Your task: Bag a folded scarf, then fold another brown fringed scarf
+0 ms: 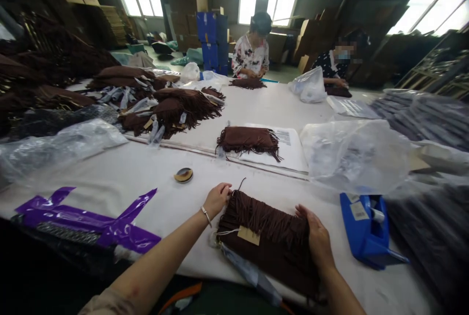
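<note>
A dark brown fringed bag [271,251] lies flat on the white table in front of me, its fringe along the far side. A tan paper tag [249,235] on a white string rests on it. A plastic-wrapped strip [252,273] runs along its near left edge. At the bag's far left corner, my left hand [217,199] has its fingers bent together on the fringe. My right hand [318,237] lies along the right edge, fingers stretched out and touching the bag; its thumb is hidden.
A blue tape dispenser [366,232] stands at right, beside clear plastic bags [355,154]. Another fringed bag [249,140] lies on white plastic ahead. Brown bags [179,107] are heaped at left, beyond a round dish [183,175] and purple tape [73,215]. Two people work across the table.
</note>
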Motion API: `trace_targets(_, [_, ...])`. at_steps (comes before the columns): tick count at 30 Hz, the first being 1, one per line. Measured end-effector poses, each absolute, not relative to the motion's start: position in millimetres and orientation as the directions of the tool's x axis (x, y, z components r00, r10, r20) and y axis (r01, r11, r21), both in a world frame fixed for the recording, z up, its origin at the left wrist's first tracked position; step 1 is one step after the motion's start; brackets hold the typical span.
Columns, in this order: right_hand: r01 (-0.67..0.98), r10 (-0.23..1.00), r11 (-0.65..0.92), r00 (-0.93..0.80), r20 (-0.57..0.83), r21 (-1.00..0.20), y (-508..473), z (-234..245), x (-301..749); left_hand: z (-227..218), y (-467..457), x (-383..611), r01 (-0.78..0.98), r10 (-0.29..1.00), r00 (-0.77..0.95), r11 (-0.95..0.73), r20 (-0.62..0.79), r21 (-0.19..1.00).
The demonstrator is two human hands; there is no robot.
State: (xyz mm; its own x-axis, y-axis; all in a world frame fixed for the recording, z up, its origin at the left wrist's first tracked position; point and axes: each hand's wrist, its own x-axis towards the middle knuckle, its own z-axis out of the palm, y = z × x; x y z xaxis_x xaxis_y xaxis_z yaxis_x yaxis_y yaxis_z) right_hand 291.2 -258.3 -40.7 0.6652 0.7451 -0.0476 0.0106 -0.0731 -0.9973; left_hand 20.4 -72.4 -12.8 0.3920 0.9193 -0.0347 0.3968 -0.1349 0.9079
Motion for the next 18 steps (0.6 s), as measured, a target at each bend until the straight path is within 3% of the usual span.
trace_targets(5, [0.083,0.814,-0.098,0.580,-0.032,-0.992,-253.0,-36.5,291.1,-7.7,-75.6,5.4,0.553,0.918,0.392,-0.188,-0.055,0.812])
trace_targets(9, [0.356,0.882,-0.157,0.470,0.031,-0.921,-261.2,-37.9,298.2,5.9,-60.5,17.8,0.687,0.901,0.432,-0.307,-0.031,0.659])
trace_targets(14, [0.694,0.942,-0.008,0.246,0.226,-0.720,-276.6,-43.2,297.0,15.1,-43.1,65.7,0.793,0.856,0.511,-0.431,-0.083,0.431])
trace_targets(18, [0.885,0.917,0.154,0.038,0.396,-0.440,-293.7,-50.2,286.5,11.1,-38.2,89.0,0.819,0.841,0.528,-0.469,-0.116,0.329])
